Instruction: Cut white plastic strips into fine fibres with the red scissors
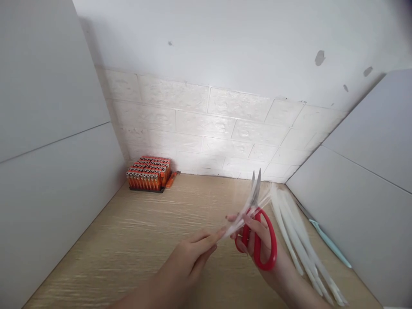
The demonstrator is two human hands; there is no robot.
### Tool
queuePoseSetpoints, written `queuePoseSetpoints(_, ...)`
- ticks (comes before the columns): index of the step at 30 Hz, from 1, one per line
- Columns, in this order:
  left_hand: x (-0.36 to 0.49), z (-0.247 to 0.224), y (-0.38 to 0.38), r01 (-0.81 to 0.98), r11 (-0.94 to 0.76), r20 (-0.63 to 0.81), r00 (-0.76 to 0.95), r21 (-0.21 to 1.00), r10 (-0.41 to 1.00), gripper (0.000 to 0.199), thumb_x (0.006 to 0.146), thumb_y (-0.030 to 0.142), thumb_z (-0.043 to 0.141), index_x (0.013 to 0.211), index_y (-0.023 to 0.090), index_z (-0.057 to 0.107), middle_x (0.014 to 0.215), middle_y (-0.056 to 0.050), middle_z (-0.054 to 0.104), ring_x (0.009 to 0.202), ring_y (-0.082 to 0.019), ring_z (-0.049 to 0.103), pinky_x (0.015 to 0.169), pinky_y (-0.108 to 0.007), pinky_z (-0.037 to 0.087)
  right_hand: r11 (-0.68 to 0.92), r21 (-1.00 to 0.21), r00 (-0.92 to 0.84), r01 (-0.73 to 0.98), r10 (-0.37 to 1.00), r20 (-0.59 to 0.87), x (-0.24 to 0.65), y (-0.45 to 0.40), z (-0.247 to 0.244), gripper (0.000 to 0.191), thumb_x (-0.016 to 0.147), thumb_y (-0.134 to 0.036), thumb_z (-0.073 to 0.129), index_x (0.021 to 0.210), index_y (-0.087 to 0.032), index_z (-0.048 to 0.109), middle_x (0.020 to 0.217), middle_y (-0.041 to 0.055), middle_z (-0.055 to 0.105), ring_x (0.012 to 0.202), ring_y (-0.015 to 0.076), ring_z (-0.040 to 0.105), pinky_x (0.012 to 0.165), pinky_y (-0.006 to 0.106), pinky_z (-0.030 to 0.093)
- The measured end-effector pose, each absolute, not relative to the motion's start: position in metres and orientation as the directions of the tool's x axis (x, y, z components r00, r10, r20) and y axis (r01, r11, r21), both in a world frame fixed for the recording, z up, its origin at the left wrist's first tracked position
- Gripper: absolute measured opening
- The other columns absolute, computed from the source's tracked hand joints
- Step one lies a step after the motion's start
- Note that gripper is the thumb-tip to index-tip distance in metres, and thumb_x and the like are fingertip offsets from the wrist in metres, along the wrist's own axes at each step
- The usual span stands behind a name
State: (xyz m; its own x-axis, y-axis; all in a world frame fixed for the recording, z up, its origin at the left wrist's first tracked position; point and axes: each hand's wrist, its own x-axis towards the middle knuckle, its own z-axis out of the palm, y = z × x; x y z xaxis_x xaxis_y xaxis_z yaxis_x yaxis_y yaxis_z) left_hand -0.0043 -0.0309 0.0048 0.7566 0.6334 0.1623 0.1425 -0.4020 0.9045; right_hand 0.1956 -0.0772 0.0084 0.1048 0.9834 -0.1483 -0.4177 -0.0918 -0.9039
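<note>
My right hand [257, 234] is closed around red-handled scissors [274, 240], whose metal blades point up and away, slightly apart. Between the fingers of my left hand [199, 249] is pinched one end of a bundle of white, translucent strips [238, 223], which look like cable ties. The strips slant up to the right across the scissors, and the fingertips of my right hand touch them. Their far ends are blurred. To the right of the scissors lie more bundles of the same white strips [298, 223] on the wood-grain tabletop [144, 253].
A black tray packed with orange lighters [148, 174] stands at the back left, with one loose orange lighter [172, 179] beside it. A knife with a light-blue handle [331, 244] lies along the right panel [363, 201]. A white brick-patterned wall [206, 128] closes the back.
</note>
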Motion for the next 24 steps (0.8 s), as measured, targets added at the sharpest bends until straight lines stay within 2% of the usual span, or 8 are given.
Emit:
queuePoseSetpoints(2,-0.004,0.006,-0.032,0.153,-0.372,0.139,0.748,0.916,0.649,0.041,0.107,0.031,0.038,0.146,0.033,0.049,0.121,-0.004,0.06,0.103,-0.016,0.055,0.098,-0.022,0.041,-0.081,-0.895,0.113,-0.438,0.983,-0.145,0.197,-0.076,0.008,0.066,0.083,-0.059,0.078,0.117,-0.013,0.045,0.125,0.0131,0.047,0.085,0.0125,0.051,0.059,0.016,0.041)
queuePoseSetpoints(7,-0.003,0.005,-0.034,0.215,-0.136,-0.048,0.678,0.967,0.734,0.062,0.103,0.053,0.04,0.155,0.021,0.035,0.097,-0.006,0.064,0.063,-0.011,0.045,0.068,-0.02,0.042,-0.024,-0.907,0.1,-0.421,0.992,-0.073,0.196,-0.075,0.011,0.054,0.087,-0.053,0.072,0.094,-0.011,0.039,0.083,0.007,0.052,0.061,0.0093,0.044,0.055,0.018,0.038)
queuePoseSetpoints(9,-0.003,0.006,-0.034,0.191,-0.017,-0.114,0.656,0.982,0.746,0.071,0.101,0.059,0.039,0.155,0.015,0.033,0.098,-0.008,0.065,0.064,-0.01,0.046,0.065,-0.019,0.041,-0.036,-0.907,0.114,-0.42,0.989,-0.092,0.196,-0.075,0.014,0.056,0.084,-0.053,0.075,0.093,-0.011,0.038,0.081,0.0067,0.052,0.06,0.01,0.044,0.054,0.018,0.037)
queuePoseSetpoints(11,-0.003,0.006,-0.033,0.159,0.1,-0.18,0.651,0.982,0.737,0.075,0.098,0.065,0.04,0.148,0.009,0.042,0.097,-0.01,0.066,0.068,-0.012,0.049,0.064,-0.019,0.04,-0.042,-0.905,0.124,-0.423,0.987,-0.104,0.196,-0.075,0.016,0.058,0.082,-0.053,0.077,0.093,-0.011,0.039,0.081,0.0068,0.052,0.061,0.0099,0.044,0.054,0.018,0.038)
queuePoseSetpoints(14,-0.002,0.005,-0.028,0.144,0.253,-0.276,0.725,0.957,0.631,0.078,0.087,0.072,0.051,0.122,0.003,0.061,0.088,-0.012,0.066,0.064,-0.011,0.047,0.057,-0.018,0.036,-0.034,-0.904,0.133,-0.426,0.986,-0.1,0.197,-0.075,0.018,0.057,0.081,-0.053,0.078,0.091,-0.011,0.041,0.08,0.0056,0.05,0.061,0.0087,0.043,0.055,0.017,0.039)
queuePoseSetpoints(17,-0.001,0.001,-0.025,0.14,0.389,-0.349,0.765,0.91,0.541,0.075,0.076,0.071,0.067,0.107,0.002,0.066,0.082,-0.011,0.065,0.059,-0.008,0.042,0.054,-0.017,0.031,-0.003,-0.901,0.188,-0.434,0.978,-0.094,0.198,-0.074,0.018,0.059,0.077,-0.049,0.082,0.091,-0.01,0.041,0.087,0.0055,0.049,0.069,0.0085,0.046,0.056,0.014,0.04)
queuePoseSetpoints(20,0.0,-0.002,-0.023,0.071,0.465,-0.357,0.744,0.883,0.565,0.07,0.071,0.066,0.078,0.104,0.005,0.068,0.08,-0.007,0.063,0.061,-0.007,0.044,0.056,-0.016,0.032,0.03,-0.894,0.246,-0.446,0.965,-0.091,0.199,-0.073,0.019,0.062,0.072,-0.046,0.087,0.094,-0.011,0.041,0.099,0.0057,0.048,0.081,0.0106,0.05,0.06,0.014,0.045)
queuePoseSetpoints(24,0.0,-0.003,-0.019,-0.031,0.45,-0.311,0.681,0.893,0.663,0.069,0.065,0.062,0.086,0.099,0.005,0.068,0.078,-0.003,0.058,0.062,-0.006,0.047,0.059,-0.015,0.037,0.053,-0.869,0.35,-0.492,0.926,-0.142,0.203,-0.073,0.023,0.069,0.06,-0.047,0.093,0.098,-0.011,0.046,0.096,0.0058,0.048,0.08,0.0146,0.054,0.06,0.017,0.048)
